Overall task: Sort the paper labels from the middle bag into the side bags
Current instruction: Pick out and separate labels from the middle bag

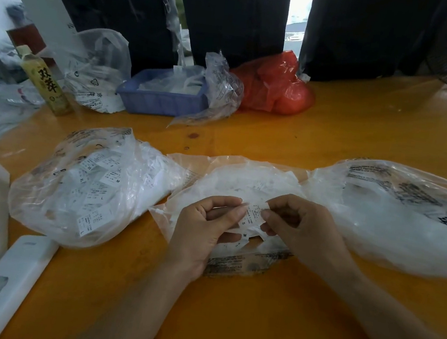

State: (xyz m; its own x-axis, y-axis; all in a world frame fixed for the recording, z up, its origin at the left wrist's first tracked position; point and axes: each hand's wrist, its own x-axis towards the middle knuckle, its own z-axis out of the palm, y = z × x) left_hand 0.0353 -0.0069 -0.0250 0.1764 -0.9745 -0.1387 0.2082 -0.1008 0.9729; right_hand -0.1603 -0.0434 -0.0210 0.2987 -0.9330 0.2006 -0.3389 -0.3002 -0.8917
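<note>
Between both hands' grips, paper label

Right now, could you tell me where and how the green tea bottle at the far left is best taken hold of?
Take the bottle round its labelled middle, coming from the right front. It stands upright but leaning, a plastic bag crowds its far right side, and the cap end looks narrower.

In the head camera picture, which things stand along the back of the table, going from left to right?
Green tea bottle → white plastic bag with printed text → blue plastic tray → crumpled clear bag → red plastic bag.
</note>
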